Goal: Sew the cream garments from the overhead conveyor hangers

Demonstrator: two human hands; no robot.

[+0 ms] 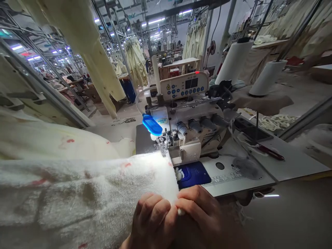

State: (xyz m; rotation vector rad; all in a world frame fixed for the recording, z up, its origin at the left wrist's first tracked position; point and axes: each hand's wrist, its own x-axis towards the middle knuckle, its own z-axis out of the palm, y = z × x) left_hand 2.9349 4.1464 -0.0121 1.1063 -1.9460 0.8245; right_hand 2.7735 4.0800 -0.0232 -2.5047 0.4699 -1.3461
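Note:
A fluffy white fabric piece [111, 186] with small red marks spreads from the left up to the needle area of an overlock sewing machine [190, 145]. Its far corner lies by the presser foot [163, 143], under a bright lamp. My left hand [154, 216] is closed on the fabric's right edge, fingers curled. Right beside it, my right hand [199, 211] pinches the same edge near its lower corner; the two hands nearly touch. A small pale tip of material pokes out below the right fingertips. The blue guard [152, 125] sits above the needle.
Two white thread cones [234, 62] stand behind the machine at right. Red-handled scissors [271, 152] lie on the table's right side. A cream garment [103, 65] hangs at upper left. Metal posts and garment racks stand farther back.

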